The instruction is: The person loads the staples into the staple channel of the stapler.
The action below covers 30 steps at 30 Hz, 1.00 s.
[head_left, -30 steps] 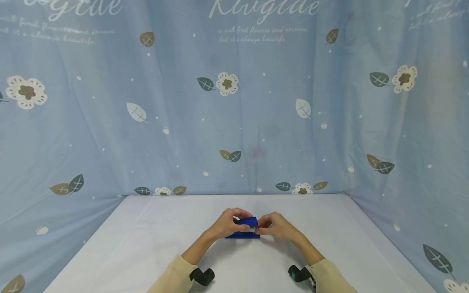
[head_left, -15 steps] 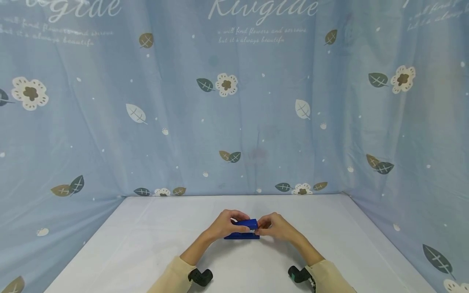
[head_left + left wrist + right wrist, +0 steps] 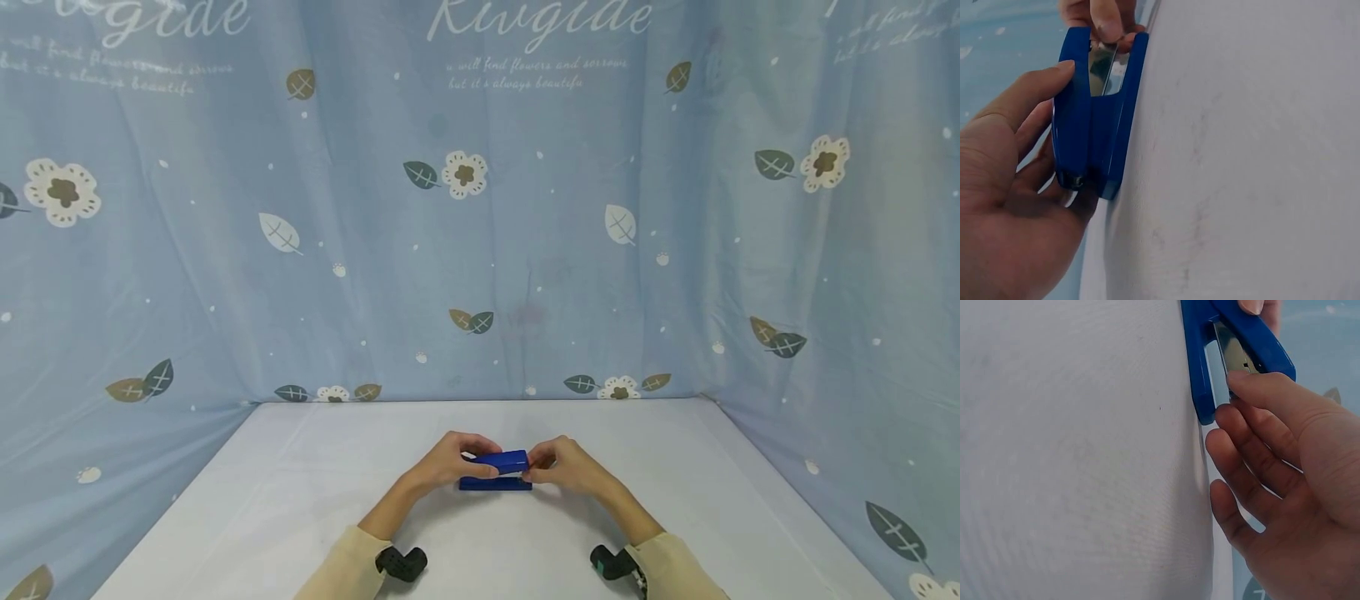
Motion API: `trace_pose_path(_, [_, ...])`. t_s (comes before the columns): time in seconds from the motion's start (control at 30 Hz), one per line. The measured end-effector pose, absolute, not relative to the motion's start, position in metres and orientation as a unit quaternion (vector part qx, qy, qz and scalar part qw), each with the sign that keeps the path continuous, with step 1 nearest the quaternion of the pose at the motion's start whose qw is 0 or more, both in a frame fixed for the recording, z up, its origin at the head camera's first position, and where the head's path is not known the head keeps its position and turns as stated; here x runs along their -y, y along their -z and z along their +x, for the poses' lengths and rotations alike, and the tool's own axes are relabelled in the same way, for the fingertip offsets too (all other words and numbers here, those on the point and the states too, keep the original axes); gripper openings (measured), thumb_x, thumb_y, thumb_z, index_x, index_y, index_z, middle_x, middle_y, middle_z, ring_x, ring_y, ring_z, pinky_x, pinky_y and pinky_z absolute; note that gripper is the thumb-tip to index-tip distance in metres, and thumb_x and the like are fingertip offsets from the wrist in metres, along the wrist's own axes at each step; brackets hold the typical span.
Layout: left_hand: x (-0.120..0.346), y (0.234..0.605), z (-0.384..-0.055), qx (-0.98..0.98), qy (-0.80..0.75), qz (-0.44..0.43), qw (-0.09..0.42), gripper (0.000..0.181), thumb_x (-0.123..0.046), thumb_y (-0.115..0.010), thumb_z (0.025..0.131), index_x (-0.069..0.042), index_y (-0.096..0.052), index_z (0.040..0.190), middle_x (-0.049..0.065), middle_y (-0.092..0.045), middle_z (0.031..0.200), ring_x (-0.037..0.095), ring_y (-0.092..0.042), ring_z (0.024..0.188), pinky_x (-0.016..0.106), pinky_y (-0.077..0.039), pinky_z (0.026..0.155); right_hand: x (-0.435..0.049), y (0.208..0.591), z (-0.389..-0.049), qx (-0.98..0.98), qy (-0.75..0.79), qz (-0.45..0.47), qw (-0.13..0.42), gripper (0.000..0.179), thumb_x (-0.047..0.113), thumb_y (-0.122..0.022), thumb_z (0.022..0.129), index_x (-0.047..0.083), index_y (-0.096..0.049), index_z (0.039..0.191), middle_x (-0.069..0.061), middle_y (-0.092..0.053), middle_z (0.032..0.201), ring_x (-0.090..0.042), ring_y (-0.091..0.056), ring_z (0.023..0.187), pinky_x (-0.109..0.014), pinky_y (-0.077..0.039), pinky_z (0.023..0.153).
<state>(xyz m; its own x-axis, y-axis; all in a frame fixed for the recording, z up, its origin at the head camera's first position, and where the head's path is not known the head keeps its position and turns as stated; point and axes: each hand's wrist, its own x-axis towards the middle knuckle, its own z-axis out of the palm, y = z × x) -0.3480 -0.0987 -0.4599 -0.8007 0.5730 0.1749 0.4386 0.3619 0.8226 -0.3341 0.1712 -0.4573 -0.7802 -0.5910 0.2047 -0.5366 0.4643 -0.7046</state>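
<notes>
A blue stapler (image 3: 507, 461) stands on the white table, its top arm raised at an angle above its base (image 3: 495, 483). In the left wrist view, my left hand (image 3: 1016, 187) holds the stapler (image 3: 1072, 125) by the top arm near the hinge end, thumb on one side and fingers on the other. My right hand (image 3: 1297, 462) is at the front end, its thumb and forefinger pinching the metal staple magazine (image 3: 1227, 353) between top arm and base. Whether staples lie inside cannot be seen.
The white table (image 3: 330, 467) reaches back to a blue patterned curtain (image 3: 480, 250), which also hangs at both sides. A black wrist camera (image 3: 401, 564) sits on the left sleeve, and another black camera (image 3: 611, 562) on the right.
My left hand has slid left along the stapler towards its hinge end, and the top arm shows more and sits less steeply. My right hand stays at the front end.
</notes>
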Motion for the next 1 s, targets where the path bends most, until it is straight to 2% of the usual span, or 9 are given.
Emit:
trace_pose_path(0.77, [0.1001, 0.4578, -0.3449, -0.824, -0.474, 0.302, 0.075, 0.033, -0.032, -0.077, 0.085, -0.018, -0.071, 0.114, 0.0, -0.071, 0.111, 0.013, -0.063, 0.098, 0.029, -0.05, 0.086, -0.1694, 0.4545, -0.3307, -0.854, 0.42, -0.303, 0.047, 0.015, 0.018, -0.075, 0.086, 0.007, -0.074, 0.097, -0.007, -0.074, 0.089, -0.011, -0.062, 0.076, -0.02, -0.048, 0.067])
trace_pose_path(1.0, [0.0998, 0.4563, -0.3452, -0.824, -0.471, 0.306, 0.076, 0.035, -0.033, -0.077, 0.085, -0.016, -0.07, 0.116, 0.002, -0.071, 0.111, 0.012, -0.062, 0.098, 0.027, -0.05, 0.085, -0.1703, 0.4557, -0.3336, -0.859, 0.411, -0.303, 0.046, 0.016, 0.021, -0.074, 0.087, 0.009, -0.074, 0.097, -0.002, -0.074, 0.087, -0.009, -0.062, 0.075, -0.02, -0.049, 0.068])
